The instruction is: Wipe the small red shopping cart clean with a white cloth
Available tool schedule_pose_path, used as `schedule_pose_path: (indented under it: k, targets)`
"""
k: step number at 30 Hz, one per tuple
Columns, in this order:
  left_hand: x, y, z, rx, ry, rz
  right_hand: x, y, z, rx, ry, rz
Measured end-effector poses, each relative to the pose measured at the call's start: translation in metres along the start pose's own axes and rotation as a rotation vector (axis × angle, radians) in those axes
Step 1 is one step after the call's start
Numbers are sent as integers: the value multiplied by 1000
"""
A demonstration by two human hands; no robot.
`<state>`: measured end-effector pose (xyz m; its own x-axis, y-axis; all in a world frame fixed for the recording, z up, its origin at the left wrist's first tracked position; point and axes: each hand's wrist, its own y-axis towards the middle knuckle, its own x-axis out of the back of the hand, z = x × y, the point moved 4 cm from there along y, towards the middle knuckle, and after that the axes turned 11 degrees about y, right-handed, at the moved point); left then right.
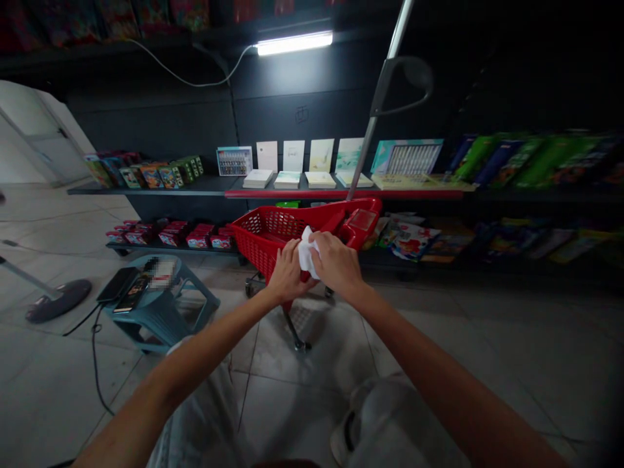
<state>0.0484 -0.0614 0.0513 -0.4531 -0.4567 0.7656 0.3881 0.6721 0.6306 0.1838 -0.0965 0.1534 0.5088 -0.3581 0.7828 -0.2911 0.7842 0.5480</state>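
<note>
A red plastic shopping basket on wheels (266, 229) lies tipped on the tiled floor in front of me, its long grey handle (385, 91) sticking up to the right. My left hand (286, 273) is curled over the basket's near rim. Beside it, my right hand (336, 263) is closed on a crumpled white cloth (307, 250) pressed against the same rim. Both forearms reach forward from my lap.
A teal plastic stool (163, 305) with two phones on it stands at left, a cable trailing under it. A fan base (58, 300) sits further left. Dark shelves (195, 187) behind hold notebooks, cards and boxed goods. My knees and a shoe show below.
</note>
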Motion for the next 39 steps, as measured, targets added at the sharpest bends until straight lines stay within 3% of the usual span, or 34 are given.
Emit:
schedule_pose_path:
  k: [3,9,14,19,25,29,34,37,39]
  targets:
    - [-2,-8,14,84,16,-73,-4,2,15,26,101,-21]
    - [12,-8,49,128,29,-37,-9,-1,16,207,204,-16]
    - [22,-17,59,205,-5,-105,-4,1,0,387,190,54]
    - [27,-26,72,189,-20,-149,4,13,-27,429,157,79]
    - [30,-30,81,158,-60,-217,2,29,-37,450,195,78]
    - [30,-33,85,154,-88,-244,3,38,-58,359,276,23]
    - [33,-38,92,170,-110,-298,14,52,-95,35,125,-82]
    - [34,-41,96,205,-131,-337,15,67,-97,-128,17,-79]
    - [35,-44,100,238,-132,-357,7,81,-86,-154,-19,-10]
